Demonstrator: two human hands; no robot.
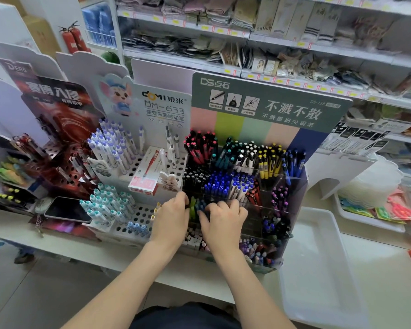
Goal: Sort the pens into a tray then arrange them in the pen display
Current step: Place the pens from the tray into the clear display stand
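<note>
A clear stepped pen display (294,186) with a green header card stands on the shelf, its compartments packed with pens of many colours. My left hand (170,219) and my right hand (224,220) are both down in a front-left compartment. Between them stand a few green pens (193,206) and dark blue pens (201,205). My fingers curl around these pens; how firmly they grip is hard to tell. To the right lies a white tray (318,269) with nothing visible in it.
A white perforated pen stand (138,217) with blue-capped pens sits left of my hands. A black phone (68,210) lies further left, beside a red pen display (57,157). Stacked clear trays (370,186) sit at the right. Shelves of goods rise behind.
</note>
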